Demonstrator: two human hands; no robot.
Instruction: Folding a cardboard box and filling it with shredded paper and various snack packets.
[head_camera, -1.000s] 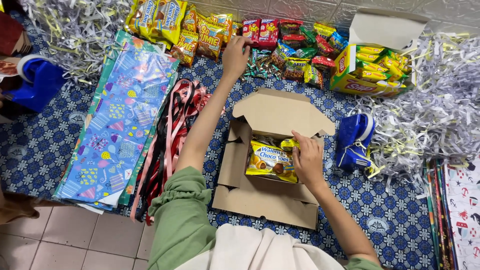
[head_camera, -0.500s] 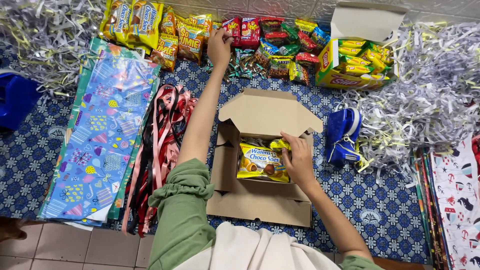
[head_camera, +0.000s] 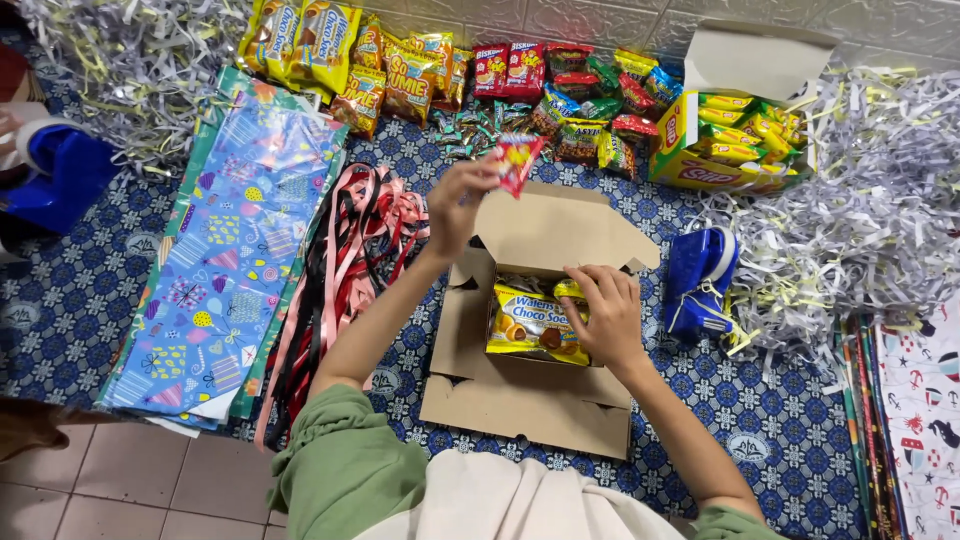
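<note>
An open cardboard box (head_camera: 520, 400) lies on the patterned blue cloth in front of me. Inside it sits a yellow snack packet (head_camera: 530, 322) on shredded paper. My right hand (head_camera: 605, 315) rests in the box, fingers on a small yellow packet beside the big one. My left hand (head_camera: 460, 200) hovers above the box's raised lid, pinching a small red snack packet (head_camera: 517, 160) by its edge. A row of assorted snack packets (head_camera: 440, 75) lies along the far wall.
Wrapping paper sheets (head_camera: 225, 240) and a bundle of ribbons (head_camera: 345, 270) lie left of the box. A blue tape dispenser (head_camera: 700, 280) sits to its right. Shredded paper (head_camera: 870, 220) is piled right and far left. An open yellow carton of snacks (head_camera: 730, 140) stands at the back.
My left hand picked a red packet from the back row and drew it toward the box. My right hand stayed in the box.
</note>
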